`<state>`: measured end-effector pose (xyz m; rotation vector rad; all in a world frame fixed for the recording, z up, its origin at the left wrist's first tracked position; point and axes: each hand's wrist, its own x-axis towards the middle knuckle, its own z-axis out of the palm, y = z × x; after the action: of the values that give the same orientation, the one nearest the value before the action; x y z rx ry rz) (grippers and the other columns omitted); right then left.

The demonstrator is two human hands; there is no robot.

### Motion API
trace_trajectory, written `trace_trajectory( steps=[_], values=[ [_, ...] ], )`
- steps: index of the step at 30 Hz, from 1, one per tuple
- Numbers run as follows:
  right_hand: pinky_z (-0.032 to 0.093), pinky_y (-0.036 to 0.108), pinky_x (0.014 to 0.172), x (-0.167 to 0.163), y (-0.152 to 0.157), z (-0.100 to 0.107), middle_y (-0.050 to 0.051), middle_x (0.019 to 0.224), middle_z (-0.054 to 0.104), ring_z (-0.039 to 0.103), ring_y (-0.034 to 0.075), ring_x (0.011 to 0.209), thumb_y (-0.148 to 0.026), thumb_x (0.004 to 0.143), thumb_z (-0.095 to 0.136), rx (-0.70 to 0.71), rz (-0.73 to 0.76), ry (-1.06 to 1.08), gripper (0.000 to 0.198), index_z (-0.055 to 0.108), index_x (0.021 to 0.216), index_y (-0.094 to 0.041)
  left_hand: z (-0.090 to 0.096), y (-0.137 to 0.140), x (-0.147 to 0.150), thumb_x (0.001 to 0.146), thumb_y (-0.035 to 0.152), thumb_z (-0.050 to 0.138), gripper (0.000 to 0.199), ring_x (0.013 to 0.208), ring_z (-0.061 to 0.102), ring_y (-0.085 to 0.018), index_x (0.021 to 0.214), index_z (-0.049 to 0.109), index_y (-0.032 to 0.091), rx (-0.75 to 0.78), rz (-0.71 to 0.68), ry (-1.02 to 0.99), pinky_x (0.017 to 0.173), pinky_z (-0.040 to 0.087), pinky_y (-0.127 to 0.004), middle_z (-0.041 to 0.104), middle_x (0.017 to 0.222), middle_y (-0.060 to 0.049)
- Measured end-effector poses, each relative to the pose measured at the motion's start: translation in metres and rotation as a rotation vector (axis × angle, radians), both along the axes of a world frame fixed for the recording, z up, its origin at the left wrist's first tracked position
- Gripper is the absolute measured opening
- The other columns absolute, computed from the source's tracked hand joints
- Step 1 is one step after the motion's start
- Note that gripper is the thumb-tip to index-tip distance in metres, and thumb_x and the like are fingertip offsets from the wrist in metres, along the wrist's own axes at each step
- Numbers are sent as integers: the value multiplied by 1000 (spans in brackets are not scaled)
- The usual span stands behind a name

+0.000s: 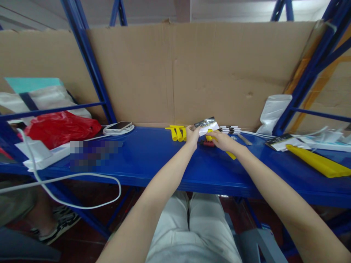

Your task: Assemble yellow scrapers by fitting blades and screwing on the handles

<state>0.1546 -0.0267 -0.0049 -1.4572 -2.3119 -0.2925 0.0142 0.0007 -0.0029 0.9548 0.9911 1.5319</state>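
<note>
My left hand (193, 135) is closed on a small clear plastic bag (210, 129) with a black printed top, held just above the blue shelf surface. My right hand (221, 140) grips a yellow tube-like piece (231, 155) at the bag's lower right; its one end shows at the bag and the other sticks out below the hand. Whether the piece is inside the bag I cannot tell. Several yellow T-shaped pieces (179, 134) lie side by side just left of my left hand. A dark red object (207, 143) rests under the hands, partly covered.
Several white strips with black marks (230, 130) lie behind my right hand. To the right are another black-topped bag (285, 142) and a long yellow piece (319, 160). Leftward are a phone (120, 126) on a coiled cable, a red plastic bag (61, 128) and a power strip (52, 157).
</note>
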Motion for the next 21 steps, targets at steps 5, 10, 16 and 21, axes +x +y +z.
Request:
trace_trajectory(
  steps=[5,10,16,21],
  values=[
    [46,33,85,32,1,21,9,104,66,63,23,92,-4,71,48,-15,-110,43,46,64,111,-21,1,-4,-1,78,19,56,52,98,61,-18,126,35,19,-57,-25,87,71,48,-24,58,117,-11],
    [46,29,53,78,-10,43,3,64,65,55,16,42,-2,66,54,-325,-349,59,50,63,113,-18,0,-5,0,76,15,56,56,102,59,-20,127,35,18,-77,-31,152,67,48,-23,56,119,-13],
    [42,30,46,145,-34,54,0,50,57,50,15,35,8,59,54,-464,-642,173,42,70,89,-15,1,-7,1,73,14,59,57,102,59,-23,126,39,20,-84,-25,162,69,49,-27,58,116,-13],
    [42,31,47,197,-52,54,8,62,63,44,10,34,12,55,54,-423,-856,304,35,71,69,-16,-2,-5,3,72,12,56,58,100,59,-22,127,38,18,-80,-25,185,65,48,-25,59,112,-12]
  ],
)
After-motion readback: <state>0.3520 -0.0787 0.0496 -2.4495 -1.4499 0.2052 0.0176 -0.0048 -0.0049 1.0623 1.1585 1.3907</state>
